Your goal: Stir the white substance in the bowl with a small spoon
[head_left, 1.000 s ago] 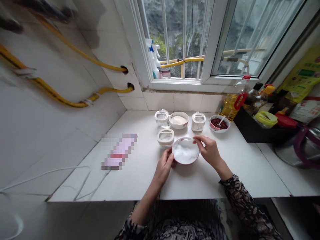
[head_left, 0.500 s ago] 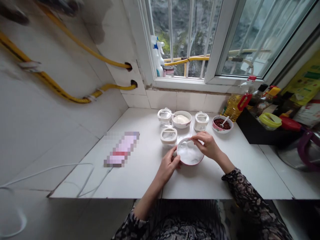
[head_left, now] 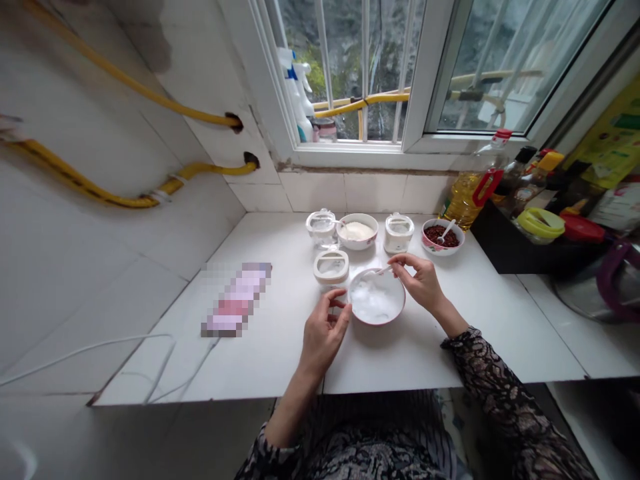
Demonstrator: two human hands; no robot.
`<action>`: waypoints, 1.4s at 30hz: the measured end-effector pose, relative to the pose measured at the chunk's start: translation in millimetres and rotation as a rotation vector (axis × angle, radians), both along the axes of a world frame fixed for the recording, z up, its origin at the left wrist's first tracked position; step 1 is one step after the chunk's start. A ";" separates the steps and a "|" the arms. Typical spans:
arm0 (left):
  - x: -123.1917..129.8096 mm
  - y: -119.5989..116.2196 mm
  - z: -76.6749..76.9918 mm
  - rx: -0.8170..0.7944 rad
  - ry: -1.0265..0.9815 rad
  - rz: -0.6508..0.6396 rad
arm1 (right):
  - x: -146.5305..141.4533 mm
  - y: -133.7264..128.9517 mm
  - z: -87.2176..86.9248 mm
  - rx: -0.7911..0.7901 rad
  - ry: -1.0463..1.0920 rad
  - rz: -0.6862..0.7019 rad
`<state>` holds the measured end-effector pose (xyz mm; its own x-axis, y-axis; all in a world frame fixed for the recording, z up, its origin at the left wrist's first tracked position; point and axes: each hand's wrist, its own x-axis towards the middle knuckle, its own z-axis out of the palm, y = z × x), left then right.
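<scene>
We list the items left to right, each placed from the white bowl (head_left: 385,322) on the white counter (head_left: 260,373).

- Well left of the bowl: a pink packet (head_left: 235,300), too blurred to read.
- Just left of the bowl: the left hand (head_left: 323,337), open, fingers loosely curled, close to the rim.
- Behind and left of the bowl: a white-lidded tub (head_left: 330,267), and farther back a glass jar (head_left: 321,229).
- Directly behind the bowl: a small bowl of pale powder (head_left: 357,231).
- In the bowl: white powder (head_left: 373,300).
- At the bowl's rim: the right hand (head_left: 420,283), closed in a pinch on a small spoon (head_left: 375,271).
- Behind and right of the bowl: a lidded jar (head_left: 399,233), a patterned bowl of red beans (head_left: 440,237), a bottle of cooking oil (head_left: 465,203), and a black tray (head_left: 505,257).
</scene>
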<state>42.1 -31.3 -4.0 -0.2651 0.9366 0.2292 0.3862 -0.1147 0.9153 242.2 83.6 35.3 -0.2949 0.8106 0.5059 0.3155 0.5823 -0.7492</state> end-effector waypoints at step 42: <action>5.0 -0.4 -23.5 0.258 0.215 -0.128 | -23.0 15.9 -4.5 -0.547 0.501 0.044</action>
